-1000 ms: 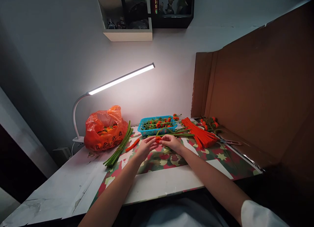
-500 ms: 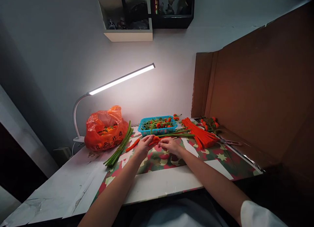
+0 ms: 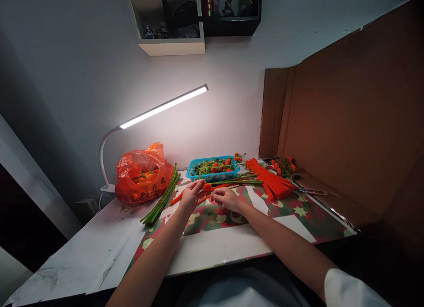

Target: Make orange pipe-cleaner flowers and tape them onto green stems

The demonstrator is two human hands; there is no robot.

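My left hand [image 3: 190,195] and my right hand [image 3: 226,198] meet over the patterned paper [image 3: 251,210] in the middle of the table. Between their fingertips sits a small orange pompom ball [image 3: 207,187] wound from an orange pipe cleaner [image 3: 202,198], whose loose end runs out under the hands. Both hands pinch it, fingers curled. A loose orange pipe cleaner [image 3: 175,198] lies just left of my left hand. Green pipe cleaners [image 3: 236,182] lie right behind the hands.
A blue basket [image 3: 213,168] of orange-and-green pieces stands behind the hands. An orange plastic bag [image 3: 142,174] and a bundle of green stems [image 3: 161,196] lie left. A stack of orange pipe cleaners [image 3: 270,179] and scissors [image 3: 311,191] lie right. A desk lamp [image 3: 162,107] overhangs; cardboard [image 3: 347,112] walls the right.
The hands shifted slightly left and toward me. The orange ball now shows between the fingertips, with the pipe cleaner's tail trailing below.
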